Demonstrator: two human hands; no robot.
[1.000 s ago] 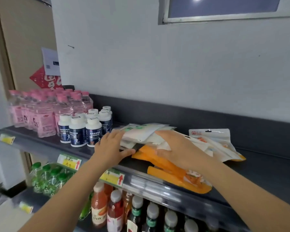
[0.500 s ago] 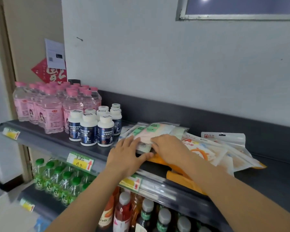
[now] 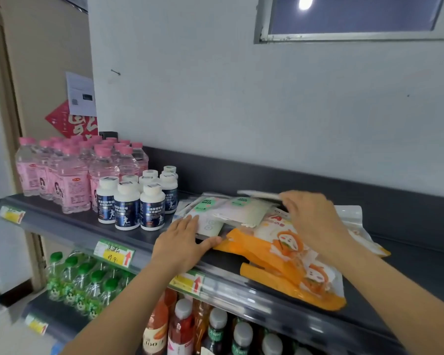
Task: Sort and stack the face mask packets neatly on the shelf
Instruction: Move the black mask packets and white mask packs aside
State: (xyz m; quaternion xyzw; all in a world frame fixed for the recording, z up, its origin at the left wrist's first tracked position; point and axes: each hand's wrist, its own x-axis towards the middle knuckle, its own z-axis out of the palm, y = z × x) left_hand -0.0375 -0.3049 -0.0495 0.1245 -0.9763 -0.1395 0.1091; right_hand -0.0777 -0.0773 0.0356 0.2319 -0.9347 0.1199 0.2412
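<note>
A small stack of pale face mask packets (image 3: 237, 211) with green labels lies on the dark shelf (image 3: 69, 224). My left hand (image 3: 185, 243) lies flat on the shelf, fingers straight against the stack's front left corner. My right hand (image 3: 310, 219) reaches over the pile and pinches the end of a thin white packet (image 3: 258, 193) raised above the stack's back edge. Orange-and-white mask packets (image 3: 280, 254) spread out under and in front of my right forearm, and more clear-topped packets (image 3: 349, 213) lie behind it.
White-capped dark blue supplement bottles (image 3: 139, 203) stand just left of the stack, pink-capped water bottles (image 3: 69, 175) beyond them. The shelf's raised back panel (image 3: 267, 175) runs behind. Green-capped and red drink bottles (image 3: 180, 326) fill the lower shelf. Price tags hang on the front edge.
My right hand has lifted off the top of the pale stack and moved back and right, raising a thin white packet. The left hand stays against the stack's corner. The camera shifted.
</note>
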